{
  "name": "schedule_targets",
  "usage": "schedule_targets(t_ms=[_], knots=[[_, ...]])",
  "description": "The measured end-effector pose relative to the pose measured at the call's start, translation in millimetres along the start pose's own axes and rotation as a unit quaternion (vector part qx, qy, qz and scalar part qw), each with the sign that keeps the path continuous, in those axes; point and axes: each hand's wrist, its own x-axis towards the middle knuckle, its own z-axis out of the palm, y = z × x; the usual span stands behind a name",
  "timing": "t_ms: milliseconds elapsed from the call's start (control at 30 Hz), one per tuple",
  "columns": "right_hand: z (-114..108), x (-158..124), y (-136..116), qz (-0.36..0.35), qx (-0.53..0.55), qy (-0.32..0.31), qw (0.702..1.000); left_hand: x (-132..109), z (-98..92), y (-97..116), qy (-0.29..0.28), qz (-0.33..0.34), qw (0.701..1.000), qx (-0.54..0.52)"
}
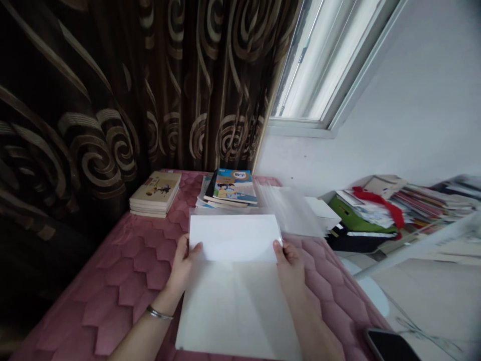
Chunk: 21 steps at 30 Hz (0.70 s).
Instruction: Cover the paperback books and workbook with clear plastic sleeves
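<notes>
Both hands grip a white sheet point(233, 233), whose upper band is bright white while the part below looks greyer. A clear plastic edge shows just beyond its top, so it seems to lie with a see-through cover; how the layers sit cannot be made out. My left hand point(186, 255) pinches the left edge, thumb on top, and wears a silver bracelet point(160, 313) at the wrist. On the opposite edge, my right hand point(288, 255) has its thumb on the upper corner area. Clear plastic covers point(295, 210) lie behind the right hand.
Beige books point(156, 193) are stacked at the back left of the pink quilted surface point(131, 255). A blue textbook point(236, 183) tops another pile at the back. A phone point(391, 345) lies near right. Papers and a green folder point(353, 215) fill a shelf on the right.
</notes>
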Motion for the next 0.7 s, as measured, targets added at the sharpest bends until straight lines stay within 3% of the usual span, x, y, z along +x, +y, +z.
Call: schedule_targets(t_ms=[200,467,700], knots=[[0.0,-4.2,-7.9,0.058,0.066,-0.005,0.996,1.8,-0.7,-2.7,-0.007,0.009,1.000,0.006],[-0.2,0.8,-1.7,0.020,-0.002,-0.006,1.000,1.0,0.6,-0.7,0.000,0.008,1.000,0.024],[-0.7,1.0,-5.5,0.049,0.078,-0.001,0.996,0.5,0.6,2.0,-0.010,0.009,1.000,0.005]])
